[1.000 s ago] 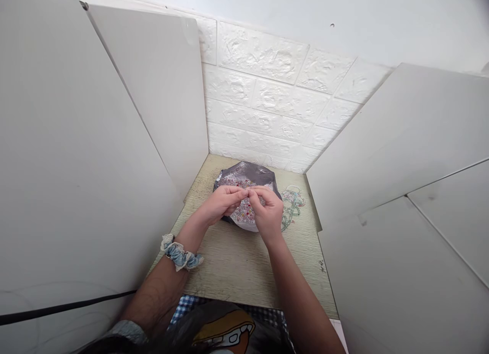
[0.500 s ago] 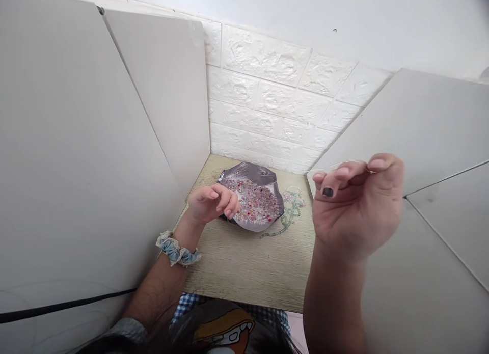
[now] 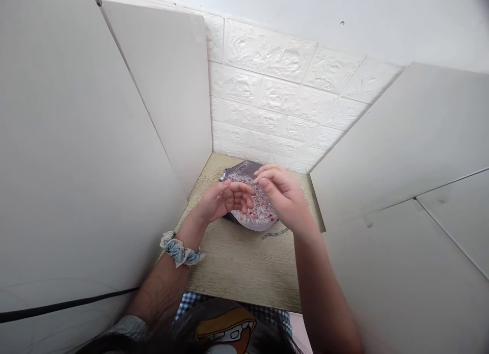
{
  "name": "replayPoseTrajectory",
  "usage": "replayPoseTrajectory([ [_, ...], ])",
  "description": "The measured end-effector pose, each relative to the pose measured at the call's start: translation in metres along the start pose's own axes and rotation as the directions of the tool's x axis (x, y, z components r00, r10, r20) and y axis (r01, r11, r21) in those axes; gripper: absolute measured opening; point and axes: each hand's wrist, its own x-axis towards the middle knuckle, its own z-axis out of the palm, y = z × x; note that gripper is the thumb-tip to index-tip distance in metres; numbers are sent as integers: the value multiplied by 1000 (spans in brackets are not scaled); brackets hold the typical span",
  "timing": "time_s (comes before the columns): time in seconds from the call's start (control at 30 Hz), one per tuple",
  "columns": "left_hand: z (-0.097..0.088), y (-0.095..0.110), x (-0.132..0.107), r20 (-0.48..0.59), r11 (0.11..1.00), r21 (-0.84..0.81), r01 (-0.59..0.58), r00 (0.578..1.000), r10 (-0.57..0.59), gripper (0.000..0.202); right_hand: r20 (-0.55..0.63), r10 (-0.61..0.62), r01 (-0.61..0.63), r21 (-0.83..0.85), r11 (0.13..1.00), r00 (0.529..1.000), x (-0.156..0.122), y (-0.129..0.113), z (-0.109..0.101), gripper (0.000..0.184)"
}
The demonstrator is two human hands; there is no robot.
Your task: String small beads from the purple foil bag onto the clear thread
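Observation:
Over the left part of the grey foil-lined bag (image 3: 246, 166), my left hand (image 3: 225, 198) is cupped, its fingers loosely bent and apart. A blue and white scrunchie (image 3: 179, 250) circles that wrist. My right hand (image 3: 280, 193) is close by on the right, thumb and forefinger pinched together above the bag. The thin thread seen in this pinch earlier is too fine to make out now. Many small pink, red and clear beads (image 3: 263, 211) fill the bag. A strand of greenish beads (image 3: 274, 235) lies beside it, partly hidden under my right hand.
The bag rests on a small wood-grain table (image 3: 244, 267). White panels stand close at the left (image 3: 168, 89) and right (image 3: 401, 140). A white brick-patterned wall (image 3: 267, 97) closes off the back.
My right hand has swung left and down from the right side, coming over the bag near my left hand. My left hand has shifted slightly right, its fingers straighter.

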Motion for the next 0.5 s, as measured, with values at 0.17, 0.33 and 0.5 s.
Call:
replayPoseTrajectory([
  [0.17, 5, -5, 7, -177, 994, 97, 52, 984, -34, 30, 111, 77, -66, -99, 993, 991, -1, 27, 8, 19],
  [0.33, 3, -9, 14, -391, 973, 194, 123, 920, -39, 27, 23, 261, -220, -468, 856, 965, -3, 75, 12, 22],
  [0.5, 3, -11, 16, -439, 972, 203, 121, 898, -20, 26, 129, 498, -173, -839, 516, 857, -10, 100, 18, 26],
])
